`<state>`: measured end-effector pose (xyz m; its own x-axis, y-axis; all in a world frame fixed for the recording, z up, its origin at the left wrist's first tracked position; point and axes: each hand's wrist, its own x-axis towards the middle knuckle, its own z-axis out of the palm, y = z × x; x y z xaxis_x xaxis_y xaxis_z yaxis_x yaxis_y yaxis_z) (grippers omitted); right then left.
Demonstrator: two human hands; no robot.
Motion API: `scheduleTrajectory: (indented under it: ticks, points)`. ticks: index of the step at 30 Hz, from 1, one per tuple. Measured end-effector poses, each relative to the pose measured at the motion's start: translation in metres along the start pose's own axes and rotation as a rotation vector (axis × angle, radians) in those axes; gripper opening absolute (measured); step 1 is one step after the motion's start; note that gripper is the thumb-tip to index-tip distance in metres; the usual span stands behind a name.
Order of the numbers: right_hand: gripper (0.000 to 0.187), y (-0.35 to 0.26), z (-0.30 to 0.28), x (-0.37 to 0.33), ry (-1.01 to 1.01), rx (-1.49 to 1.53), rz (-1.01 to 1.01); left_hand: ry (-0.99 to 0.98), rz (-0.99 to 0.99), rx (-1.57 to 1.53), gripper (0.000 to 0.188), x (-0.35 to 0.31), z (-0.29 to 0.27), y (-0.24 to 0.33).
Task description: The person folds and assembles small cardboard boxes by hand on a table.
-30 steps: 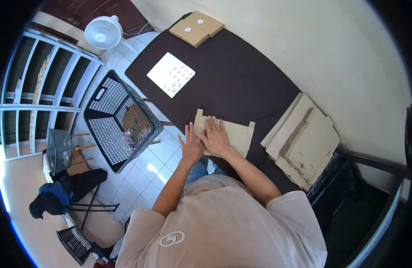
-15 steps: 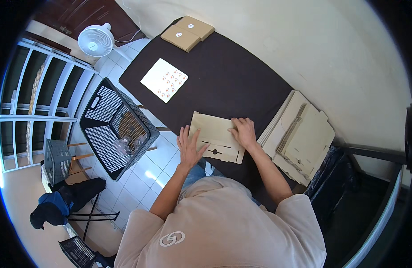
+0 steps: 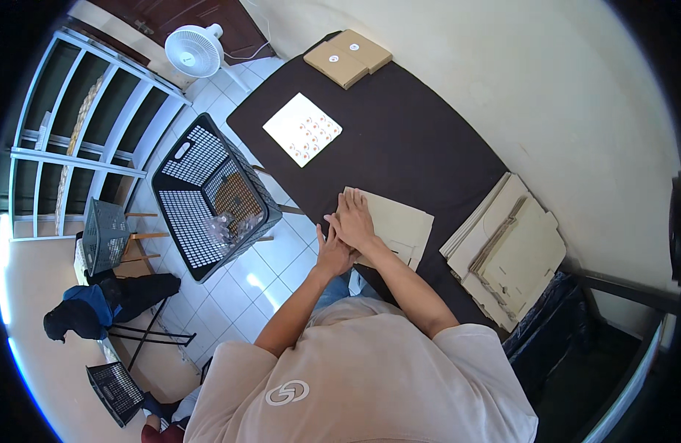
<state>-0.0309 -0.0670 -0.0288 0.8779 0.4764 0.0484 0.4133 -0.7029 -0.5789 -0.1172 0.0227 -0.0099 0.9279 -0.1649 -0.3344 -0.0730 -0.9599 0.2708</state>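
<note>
- Tan cardboard, a thin flat piece, lies just right of the centre of the frame on the dark tablecloth, with a fine slit line toward its lower edge.
- The right hand is laid palm down over the cardboard's left end, fingers stretched out and close together; it presses rather than grips.
- The left hand sits just below and left of it, touching it and partly covered; whether its hidden fingers pinch the cardboard's edge, I cannot tell.
- The piece should be light, stiff across its flat panels and weaker along creases and slits, where a hard push might buckle or tear it.
- Its face looks matt, so I would expect decent grip under a palm, though on cloth it may slide if pushed sideways.
- The best hold is probably the bare right edge or upper right corner, thumb above and fingers below, or a flat palm over a panel; narrow cut parts would likely bend.
- More flat cardboard pieces lie stacked at the right of the frame; two closed brown boxes rest at the top.
</note>
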Motion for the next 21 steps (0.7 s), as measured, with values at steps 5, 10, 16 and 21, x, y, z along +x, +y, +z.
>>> scheduleTrajectory:
  ticks: [5, 10, 16, 21]
  points:
    - [0.075, 0.032, -0.028, -0.028, -0.063, -0.095, 0.03, 0.013, -0.011, 0.013, 0.08, -0.002, 0.001, -0.006]
    - [0.093, 0.078, -0.079, -0.065, -0.125, -0.156, 0.202, 0.128, 0.012, -0.07, 0.074, -0.003, 0.001, -0.002]
    - [0.096, 0.061, -0.09, -0.067, -0.192, -0.251, 0.183, 0.199, 0.002, -0.213, 0.088, -0.005, -0.007, -0.002]
    - [0.065, 0.084, -0.097, -0.055, -0.106, -0.153, 0.082, 0.392, 0.028, -0.462, 0.079, -0.007, -0.017, -0.006]
